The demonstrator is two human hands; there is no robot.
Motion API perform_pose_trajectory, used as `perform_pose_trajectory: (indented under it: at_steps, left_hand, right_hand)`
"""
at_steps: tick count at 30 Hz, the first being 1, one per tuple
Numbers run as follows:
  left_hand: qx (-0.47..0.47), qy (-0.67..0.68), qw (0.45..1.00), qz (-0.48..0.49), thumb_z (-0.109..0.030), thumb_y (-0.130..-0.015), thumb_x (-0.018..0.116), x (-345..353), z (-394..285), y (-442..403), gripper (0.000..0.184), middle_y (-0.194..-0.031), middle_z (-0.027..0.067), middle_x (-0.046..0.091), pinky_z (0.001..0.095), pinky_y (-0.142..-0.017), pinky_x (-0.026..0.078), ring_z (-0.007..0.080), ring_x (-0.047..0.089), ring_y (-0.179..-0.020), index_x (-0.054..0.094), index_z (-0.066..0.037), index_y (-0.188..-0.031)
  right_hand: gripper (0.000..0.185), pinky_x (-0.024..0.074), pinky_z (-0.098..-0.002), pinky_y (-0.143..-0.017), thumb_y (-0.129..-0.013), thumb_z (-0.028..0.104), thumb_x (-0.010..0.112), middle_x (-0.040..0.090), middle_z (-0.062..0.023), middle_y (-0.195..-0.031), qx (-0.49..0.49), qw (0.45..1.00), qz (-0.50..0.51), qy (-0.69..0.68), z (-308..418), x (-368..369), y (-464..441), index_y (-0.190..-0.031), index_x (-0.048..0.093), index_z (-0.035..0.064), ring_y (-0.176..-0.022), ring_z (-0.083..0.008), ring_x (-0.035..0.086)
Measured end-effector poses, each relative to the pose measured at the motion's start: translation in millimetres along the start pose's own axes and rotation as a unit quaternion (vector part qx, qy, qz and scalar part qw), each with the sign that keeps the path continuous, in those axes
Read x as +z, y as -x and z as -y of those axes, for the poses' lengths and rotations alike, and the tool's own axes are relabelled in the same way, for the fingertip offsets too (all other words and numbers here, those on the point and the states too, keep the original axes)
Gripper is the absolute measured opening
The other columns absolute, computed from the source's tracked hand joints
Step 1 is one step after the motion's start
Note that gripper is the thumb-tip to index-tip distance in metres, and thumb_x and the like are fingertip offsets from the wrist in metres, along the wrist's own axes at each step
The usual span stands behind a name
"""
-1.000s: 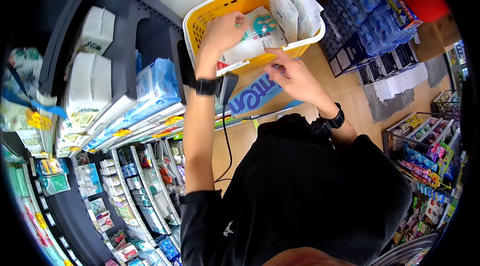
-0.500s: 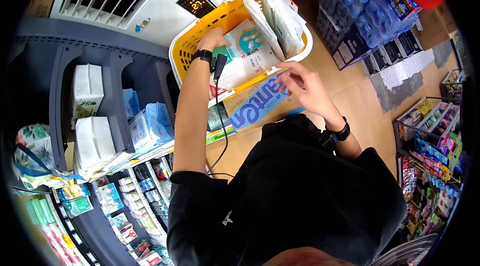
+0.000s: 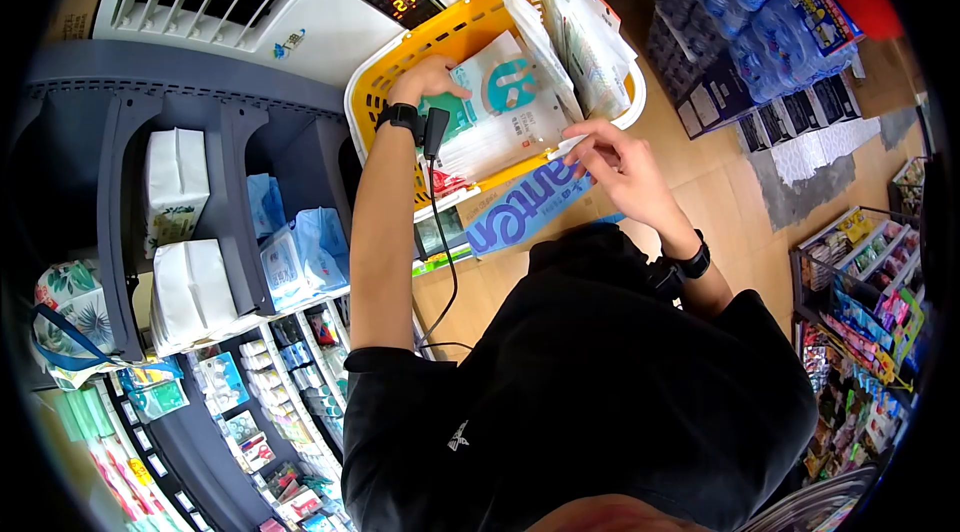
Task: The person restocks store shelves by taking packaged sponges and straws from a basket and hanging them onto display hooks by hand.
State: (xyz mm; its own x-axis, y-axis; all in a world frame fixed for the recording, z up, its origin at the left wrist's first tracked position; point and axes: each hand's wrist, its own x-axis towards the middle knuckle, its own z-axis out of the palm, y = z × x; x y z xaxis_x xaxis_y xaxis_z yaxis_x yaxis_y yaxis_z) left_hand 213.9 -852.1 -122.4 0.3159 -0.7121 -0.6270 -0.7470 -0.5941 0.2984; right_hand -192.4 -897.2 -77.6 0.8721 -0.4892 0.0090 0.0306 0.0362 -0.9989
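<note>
A yellow basket with a white rim (image 3: 638,97) holds a clear packet of bent straws (image 3: 530,117), printed in teal with "BENT STRAW". My left hand (image 3: 430,82) reaches into the basket at the packet's far left edge, thumb over its green part and the other fingers partly hidden. At the near right corner, my right hand (image 3: 620,167) pinches a white flap that looks like the packet's corner, just above the rim. White flat packs (image 3: 590,32) stand upright along the basket's right side.
Below the basket is a cardboard box with purple lettering (image 3: 530,207). A white appliance with a lit display (image 3: 402,0) stands behind. Grey shelving (image 3: 225,202) with tissue packs is on the left. Bottled water packs (image 3: 770,42) and a snack rack (image 3: 860,272) are on the right.
My right hand has come in to the packet's near right corner and its fingers have closed there. My left hand stays at the far left edge. The view has shifted slightly.
</note>
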Motion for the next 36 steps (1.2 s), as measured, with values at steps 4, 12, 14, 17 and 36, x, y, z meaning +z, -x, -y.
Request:
perform_pose_trajectory:
  at_steps: [4, 12, 14, 17, 36]
  left_hand:
    - [0.054, 0.063, 0.996, -0.018, -0.024, -0.073, 0.088, 3, 13, 10, 0.068, -0.119, 0.0145, 0.069, 0.0318, -0.095, 0.049, 0.0233, 0.064, -0.108, 0.062, 0.001, -0.13]
    - [0.068, 0.135, 0.98, -0.131, -0.021, -0.079, 0.086, -17, -6, 58, 0.047, -0.107, 0.0124, 0.071, 0.0322, -0.084, 0.051, 0.0209, 0.066, -0.095, 0.061, 0.0, -0.112]
    - [0.047, 0.143, 0.973, -0.173, -0.019, -0.081, 0.084, -21, -17, 79, 0.049, -0.112, 0.0148, 0.07, 0.0317, -0.087, 0.051, 0.0219, 0.066, -0.101, 0.058, 0.002, -0.118]
    - [0.076, 0.167, 0.951, -0.249, -0.019, -0.084, 0.082, -19, -24, 103, 0.053, -0.115, 0.0173, 0.07, 0.0334, -0.09, 0.051, 0.0241, 0.066, -0.106, 0.057, 0.003, -0.125]
    - [0.215, 0.494, 0.708, -0.456, -0.009, -0.089, 0.077, 46, -99, 289, 0.04, -0.111, 0.0135, 0.07, 0.0276, -0.088, 0.051, 0.0152, 0.066, -0.101, 0.057, 0.006, -0.12]
  right_hand:
    - [0.025, 0.0547, -0.0271, -0.077, -0.101, 0.002, 0.051, 0.07, -0.0078, -0.091, 0.005, 1.0, 0.014, 0.014, -1, 5, -2, -0.124, 0.062, 0.0006, -0.081, -0.0124, 0.066]
    - [0.025, 0.0551, -0.0276, -0.076, -0.1, 0.0, 0.052, 0.069, -0.0093, -0.088, -0.005, 0.999, 0.047, 0.016, 4, 16, -2, -0.122, 0.061, -0.0019, -0.082, -0.0139, 0.068]
    - [0.026, 0.0552, -0.0277, -0.074, -0.098, -0.003, 0.052, 0.068, -0.0104, -0.085, -0.002, 0.999, 0.052, 0.016, 6, 18, -1, -0.123, 0.061, -0.0029, -0.082, -0.0151, 0.068]
    - [0.027, 0.0549, -0.0276, -0.073, -0.098, -0.002, 0.053, 0.068, -0.0109, -0.085, -0.02, 0.998, 0.062, 0.022, 5, 19, -1, -0.124, 0.061, -0.0031, -0.081, -0.0155, 0.068]
    - [0.046, 0.0483, -0.0279, -0.087, -0.096, 0.003, 0.061, 0.061, -0.0087, -0.122, -0.137, 0.99, 0.027, 0.007, 25, 53, 6, -0.139, 0.047, -0.0001, -0.101, -0.013, 0.057]
